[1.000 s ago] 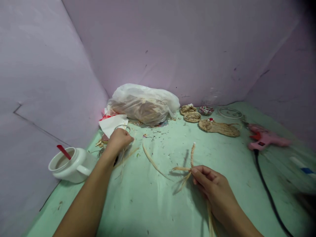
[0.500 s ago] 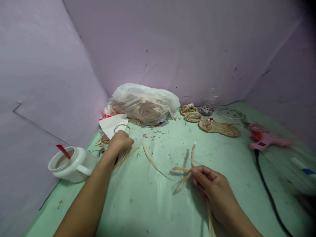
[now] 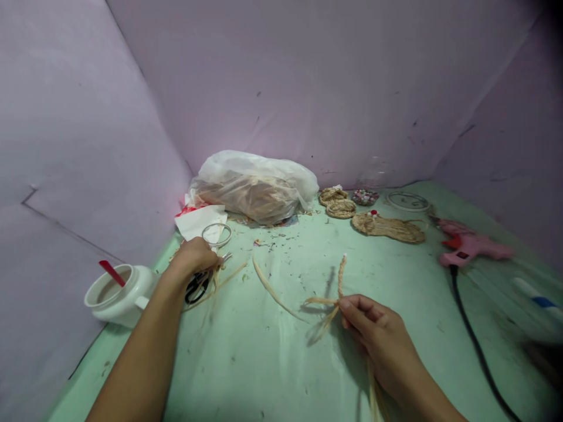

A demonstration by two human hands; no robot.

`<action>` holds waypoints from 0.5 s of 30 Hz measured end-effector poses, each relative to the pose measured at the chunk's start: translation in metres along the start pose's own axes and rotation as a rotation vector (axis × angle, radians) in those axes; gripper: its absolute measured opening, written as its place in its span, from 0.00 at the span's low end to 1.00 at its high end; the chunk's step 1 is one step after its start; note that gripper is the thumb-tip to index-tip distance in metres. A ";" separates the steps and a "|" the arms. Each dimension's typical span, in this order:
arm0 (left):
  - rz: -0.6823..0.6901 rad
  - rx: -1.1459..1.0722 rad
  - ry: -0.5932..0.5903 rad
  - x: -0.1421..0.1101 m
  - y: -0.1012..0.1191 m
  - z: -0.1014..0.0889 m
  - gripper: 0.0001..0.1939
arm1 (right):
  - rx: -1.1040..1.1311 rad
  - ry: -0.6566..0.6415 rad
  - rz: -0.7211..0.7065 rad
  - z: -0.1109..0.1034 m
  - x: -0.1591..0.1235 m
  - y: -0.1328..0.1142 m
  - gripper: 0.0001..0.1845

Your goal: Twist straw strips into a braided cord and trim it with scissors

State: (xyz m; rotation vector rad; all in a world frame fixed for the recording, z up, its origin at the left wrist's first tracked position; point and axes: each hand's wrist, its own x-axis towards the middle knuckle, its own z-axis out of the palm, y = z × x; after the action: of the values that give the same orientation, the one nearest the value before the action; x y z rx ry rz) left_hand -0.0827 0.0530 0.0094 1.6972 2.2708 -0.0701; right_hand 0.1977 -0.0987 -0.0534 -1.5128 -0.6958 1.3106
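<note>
My right hand (image 3: 373, 328) pinches a short pale braid (image 3: 342, 275) of plant fibre, its white-tipped end pointing up. Loose strands (image 3: 325, 313) spread left from the pinch, and longer ones (image 3: 373, 392) hang below the palm. At the left, my left hand (image 3: 197, 258) is closed, palm down, on thin fibre strips (image 3: 214, 287) that trail under it, slightly blurred. Black-handled scissors (image 3: 196, 288) lie under and beside this hand, partly covered, a metal tip showing past the fingers. One curved strip (image 3: 272, 290) lies between the hands.
A white pot (image 3: 127, 293) with a red stick stands left. Behind are a plastic bag (image 3: 259, 187), white paper (image 3: 197, 224) and a ring (image 3: 225, 234). Woven soles (image 3: 387, 227), a bead bowl (image 3: 365, 197) and a pink glue gun (image 3: 475, 241) with black cord sit right.
My left hand has drawn back a little toward the left, uncovering more of the scissors, with strips trailing from it. My right hand still holds the braid in the same spot.
</note>
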 end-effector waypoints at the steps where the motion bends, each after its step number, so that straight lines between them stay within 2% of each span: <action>1: 0.002 0.015 -0.016 -0.001 0.001 -0.001 0.12 | -0.004 0.000 -0.004 0.000 0.000 0.000 0.15; 7: 0.016 0.056 -0.049 -0.004 0.003 0.001 0.13 | 0.013 -0.002 0.002 -0.002 0.002 -0.001 0.15; 15: 0.046 -0.020 -0.091 0.002 -0.001 0.008 0.13 | -0.002 -0.014 -0.007 -0.001 0.002 -0.001 0.15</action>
State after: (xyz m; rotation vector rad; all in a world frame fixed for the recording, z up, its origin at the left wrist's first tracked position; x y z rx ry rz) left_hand -0.0828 0.0523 0.0011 1.6996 2.1584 -0.1118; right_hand 0.1990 -0.0971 -0.0531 -1.5027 -0.7107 1.3164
